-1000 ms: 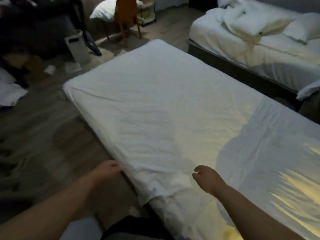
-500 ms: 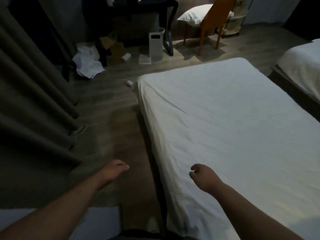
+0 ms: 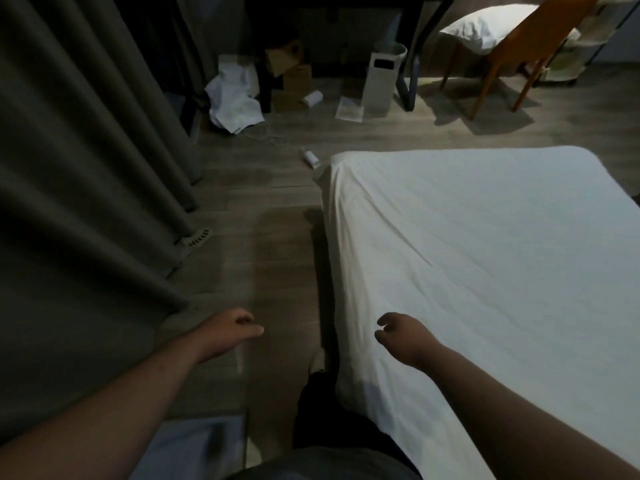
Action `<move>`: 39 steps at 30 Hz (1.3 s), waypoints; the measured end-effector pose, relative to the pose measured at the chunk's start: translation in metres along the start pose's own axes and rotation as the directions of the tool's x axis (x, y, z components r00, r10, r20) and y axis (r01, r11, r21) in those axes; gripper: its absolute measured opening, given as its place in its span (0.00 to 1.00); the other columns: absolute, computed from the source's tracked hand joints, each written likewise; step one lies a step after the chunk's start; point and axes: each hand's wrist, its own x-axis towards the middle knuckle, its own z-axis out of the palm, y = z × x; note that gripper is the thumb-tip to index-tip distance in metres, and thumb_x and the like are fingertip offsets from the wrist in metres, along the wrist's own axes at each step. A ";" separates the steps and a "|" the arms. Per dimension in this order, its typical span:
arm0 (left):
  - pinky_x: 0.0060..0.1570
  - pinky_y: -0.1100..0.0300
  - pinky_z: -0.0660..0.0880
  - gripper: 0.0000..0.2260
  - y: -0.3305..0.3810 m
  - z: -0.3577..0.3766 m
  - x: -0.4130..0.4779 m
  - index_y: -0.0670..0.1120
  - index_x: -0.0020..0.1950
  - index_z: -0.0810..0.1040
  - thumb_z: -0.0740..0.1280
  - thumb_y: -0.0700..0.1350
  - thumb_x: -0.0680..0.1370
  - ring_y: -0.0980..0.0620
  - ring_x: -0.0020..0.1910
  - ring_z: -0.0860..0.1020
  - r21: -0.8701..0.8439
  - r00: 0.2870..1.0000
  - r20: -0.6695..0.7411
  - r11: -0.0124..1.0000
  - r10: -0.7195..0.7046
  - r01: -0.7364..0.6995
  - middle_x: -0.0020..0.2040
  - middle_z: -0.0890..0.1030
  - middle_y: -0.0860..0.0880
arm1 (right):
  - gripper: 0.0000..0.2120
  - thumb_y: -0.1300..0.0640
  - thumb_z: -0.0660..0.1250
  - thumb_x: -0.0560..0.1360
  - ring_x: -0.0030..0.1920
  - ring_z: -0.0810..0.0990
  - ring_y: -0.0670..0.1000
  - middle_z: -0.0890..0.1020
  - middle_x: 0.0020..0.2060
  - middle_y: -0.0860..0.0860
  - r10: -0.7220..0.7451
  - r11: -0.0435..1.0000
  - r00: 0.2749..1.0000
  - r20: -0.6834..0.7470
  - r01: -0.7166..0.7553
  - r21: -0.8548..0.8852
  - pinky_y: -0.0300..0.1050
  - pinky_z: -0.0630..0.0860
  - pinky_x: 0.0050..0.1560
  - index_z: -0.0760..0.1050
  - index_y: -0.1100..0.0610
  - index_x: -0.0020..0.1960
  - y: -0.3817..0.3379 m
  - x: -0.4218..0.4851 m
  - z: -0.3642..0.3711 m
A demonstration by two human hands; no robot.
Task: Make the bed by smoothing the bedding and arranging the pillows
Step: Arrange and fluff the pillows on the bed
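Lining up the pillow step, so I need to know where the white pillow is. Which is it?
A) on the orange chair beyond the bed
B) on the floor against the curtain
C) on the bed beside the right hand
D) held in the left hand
A: the pillow lies on the seat of the orange chair, past the far end of the bed.

We see the bed [image 3: 485, 258] filling the right half of the frame, its white sheet [image 3: 349, 271] spread flat with a few faint diagonal creases near the left edge, where it drapes over the side. In the upper right, we find one white pillow [image 3: 485, 27] lying on an orange chair [image 3: 512, 53].
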 end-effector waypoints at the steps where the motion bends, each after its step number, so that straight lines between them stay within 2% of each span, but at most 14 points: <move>1: 0.45 0.62 0.74 0.05 0.004 -0.006 0.012 0.51 0.46 0.79 0.72 0.50 0.74 0.58 0.45 0.78 0.000 1.000 -0.007 1.000 -0.006 0.006 0.44 0.82 0.53 | 0.19 0.49 0.63 0.76 0.59 0.77 0.52 0.81 0.58 0.52 -0.002 1.000 1.000 0.006 0.002 0.001 0.42 0.72 0.56 0.74 0.52 0.65 -0.003 0.014 -0.008; 3: 0.44 0.60 0.74 0.04 0.009 -0.018 0.032 0.51 0.42 0.81 0.71 0.49 0.74 0.57 0.43 0.79 -0.021 0.999 -0.030 0.999 -0.032 0.031 0.42 0.83 0.52 | 0.19 0.49 0.62 0.76 0.59 0.77 0.51 0.80 0.59 0.51 -0.001 1.000 1.000 0.029 0.001 0.010 0.42 0.72 0.56 0.74 0.52 0.65 -0.008 0.042 -0.025; 7: 0.38 0.65 0.71 0.04 0.019 -0.041 0.071 0.49 0.41 0.82 0.71 0.47 0.75 0.62 0.39 0.78 -0.069 0.991 -0.063 0.991 -0.117 0.113 0.39 0.83 0.54 | 0.18 0.50 0.62 0.77 0.59 0.77 0.51 0.80 0.59 0.51 -0.003 1.000 0.997 0.076 0.001 0.028 0.41 0.70 0.55 0.73 0.53 0.66 -0.020 0.095 -0.057; 12: 0.46 0.61 0.73 0.04 0.028 -0.067 0.112 0.45 0.45 0.83 0.70 0.44 0.75 0.55 0.43 0.79 -0.090 0.984 -0.048 0.982 -0.170 0.165 0.43 0.84 0.48 | 0.17 0.52 0.62 0.76 0.53 0.79 0.50 0.82 0.53 0.50 0.020 0.999 0.988 0.152 -0.027 0.040 0.41 0.73 0.53 0.75 0.54 0.64 -0.042 0.149 -0.085; 16: 0.46 0.59 0.71 0.05 0.030 -0.098 0.146 0.39 0.46 0.83 0.70 0.40 0.75 0.52 0.43 0.77 -0.102 0.980 -0.060 0.978 -0.189 0.182 0.42 0.82 0.46 | 0.17 0.52 0.63 0.76 0.51 0.79 0.48 0.82 0.51 0.49 0.035 0.998 0.984 0.173 -0.043 0.042 0.39 0.71 0.51 0.76 0.54 0.63 -0.065 0.189 -0.103; 20: 0.41 0.61 0.70 0.02 0.023 -0.137 0.191 0.44 0.43 0.81 0.69 0.40 0.76 0.54 0.40 0.76 -0.129 0.970 -0.055 0.965 -0.237 0.228 0.39 0.80 0.48 | 0.16 0.52 0.63 0.76 0.54 0.78 0.49 0.81 0.53 0.49 0.065 0.997 0.981 0.184 -0.070 0.022 0.38 0.69 0.51 0.76 0.53 0.63 -0.093 0.237 -0.123; 22: 0.41 0.61 0.69 0.03 0.019 -0.158 0.222 0.45 0.43 0.81 0.69 0.40 0.76 0.53 0.39 0.75 -0.147 0.970 -0.035 0.961 -0.242 0.234 0.37 0.80 0.49 | 0.16 0.53 0.63 0.76 0.54 0.78 0.49 0.81 0.54 0.50 0.089 0.995 0.979 0.182 -0.095 0.026 0.39 0.70 0.52 0.76 0.54 0.62 -0.108 0.266 -0.133; 27: 0.47 0.60 0.72 0.03 0.007 -0.220 0.308 0.44 0.45 0.82 0.69 0.42 0.76 0.51 0.45 0.79 -0.124 0.964 -0.008 0.957 -0.265 0.262 0.42 0.83 0.47 | 0.14 0.54 0.63 0.77 0.49 0.75 0.47 0.79 0.53 0.50 0.165 0.982 0.975 0.151 -0.176 0.062 0.38 0.69 0.49 0.77 0.53 0.61 -0.155 0.343 -0.157; 29: 0.45 0.59 0.73 0.04 0.009 -0.251 0.342 0.43 0.42 0.82 0.70 0.42 0.75 0.51 0.43 0.79 -0.097 0.961 0.020 0.956 -0.275 0.275 0.40 0.84 0.47 | 0.13 0.55 0.64 0.77 0.47 0.77 0.48 0.79 0.52 0.52 0.223 0.961 0.965 0.139 -0.241 0.133 0.39 0.72 0.47 0.78 0.55 0.60 -0.176 0.372 -0.170; 32: 0.48 0.54 0.75 0.07 0.015 -0.304 0.394 0.42 0.39 0.81 0.69 0.42 0.75 0.50 0.42 0.78 -0.070 0.962 0.056 0.960 -0.266 0.269 0.40 0.83 0.44 | 0.12 0.58 0.65 0.76 0.49 0.78 0.54 0.79 0.49 0.54 0.300 0.911 0.947 0.118 -0.321 0.257 0.45 0.73 0.50 0.78 0.58 0.57 -0.206 0.410 -0.191; 36: 0.42 0.60 0.71 0.07 0.044 -0.369 0.459 0.44 0.39 0.80 0.69 0.45 0.75 0.53 0.38 0.76 -0.075 0.972 0.055 0.970 -0.227 0.231 0.38 0.80 0.47 | 0.11 0.58 0.65 0.76 0.54 0.80 0.56 0.80 0.52 0.55 0.322 0.901 0.940 0.109 -0.340 0.269 0.47 0.75 0.55 0.78 0.57 0.58 -0.243 0.453 -0.224; 39: 0.41 0.63 0.71 0.06 0.072 -0.399 0.512 0.45 0.40 0.81 0.67 0.41 0.77 0.55 0.40 0.77 -0.069 0.981 0.050 0.979 -0.188 0.191 0.40 0.82 0.48 | 0.12 0.58 0.64 0.76 0.52 0.80 0.54 0.81 0.52 0.54 0.343 0.889 0.934 0.100 -0.357 0.286 0.46 0.76 0.53 0.78 0.57 0.58 -0.263 0.490 -0.248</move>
